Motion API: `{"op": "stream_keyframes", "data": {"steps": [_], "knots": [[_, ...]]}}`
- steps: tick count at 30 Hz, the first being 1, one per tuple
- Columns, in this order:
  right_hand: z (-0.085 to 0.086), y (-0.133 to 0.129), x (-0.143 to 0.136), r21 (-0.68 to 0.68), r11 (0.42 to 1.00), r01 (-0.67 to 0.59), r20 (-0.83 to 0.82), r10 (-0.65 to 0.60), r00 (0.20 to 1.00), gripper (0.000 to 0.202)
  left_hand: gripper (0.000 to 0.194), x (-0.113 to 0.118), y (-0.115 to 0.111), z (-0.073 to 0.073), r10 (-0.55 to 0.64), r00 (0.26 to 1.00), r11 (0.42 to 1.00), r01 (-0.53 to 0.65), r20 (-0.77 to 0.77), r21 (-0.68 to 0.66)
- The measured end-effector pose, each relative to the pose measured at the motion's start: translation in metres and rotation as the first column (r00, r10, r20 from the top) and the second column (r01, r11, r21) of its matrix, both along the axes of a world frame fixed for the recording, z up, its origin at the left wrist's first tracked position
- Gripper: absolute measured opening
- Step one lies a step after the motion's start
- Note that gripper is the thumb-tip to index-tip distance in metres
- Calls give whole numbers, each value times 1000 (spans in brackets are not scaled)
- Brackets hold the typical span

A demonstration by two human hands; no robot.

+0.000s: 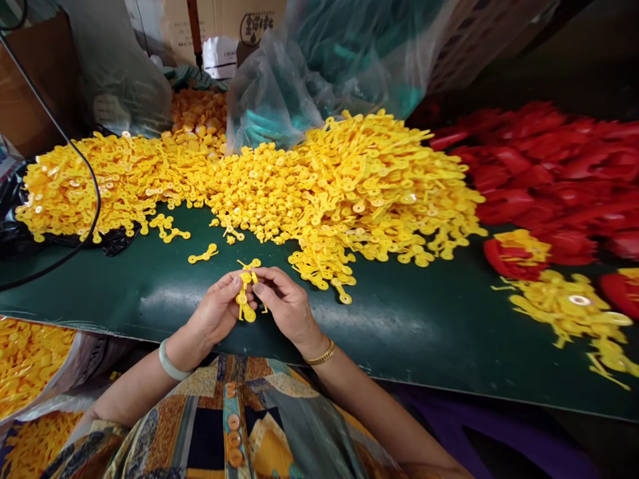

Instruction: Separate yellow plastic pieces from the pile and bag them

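Near the front edge of a dark green table, my left hand has its fingers closed round some yellow plastic pieces. My right hand pinches the same pieces from the other side, thumb and forefinger together. The pieces look like small links with round ends; how they join is partly hidden by my fingers. Just beyond my left hand, a loose yellow link lies on the table. Behind both hands spreads a heap of small round yellow parts, with a larger pile of yellow links to its right.
More yellow links are heaped at the left, behind a black cable. Red parts fill the back right. Plastic bags stand behind the heaps. A sack of yellow parts sits below the table's left edge.
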State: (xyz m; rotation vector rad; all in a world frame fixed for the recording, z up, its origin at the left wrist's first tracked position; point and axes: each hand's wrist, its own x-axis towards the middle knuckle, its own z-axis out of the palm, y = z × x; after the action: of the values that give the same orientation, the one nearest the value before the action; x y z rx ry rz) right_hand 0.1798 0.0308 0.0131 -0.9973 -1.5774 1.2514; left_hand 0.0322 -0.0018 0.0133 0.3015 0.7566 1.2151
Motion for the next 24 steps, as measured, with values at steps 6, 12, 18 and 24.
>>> {"op": "stream_keyframes", "data": {"steps": [6,12,18,24], "knots": [[-3,3,2,21,1000,-1,23,1,1000,21,34,-1,1,-2,4,1000,1000,-4,5,-3],[-2,4,2,63,998,19,43,-21,999,19,33,0,0,-4,33,998,999,-31,-46,41],[-2,1,1,-111,993,-33,-44,28,999,22,30,0,-3,-9,84,967,983,-40,-241,181],[-3,-2,2,-167,985,-47,-78,34,996,23,32,-1,-4,-13,95,921,970,0,-379,244]]}}
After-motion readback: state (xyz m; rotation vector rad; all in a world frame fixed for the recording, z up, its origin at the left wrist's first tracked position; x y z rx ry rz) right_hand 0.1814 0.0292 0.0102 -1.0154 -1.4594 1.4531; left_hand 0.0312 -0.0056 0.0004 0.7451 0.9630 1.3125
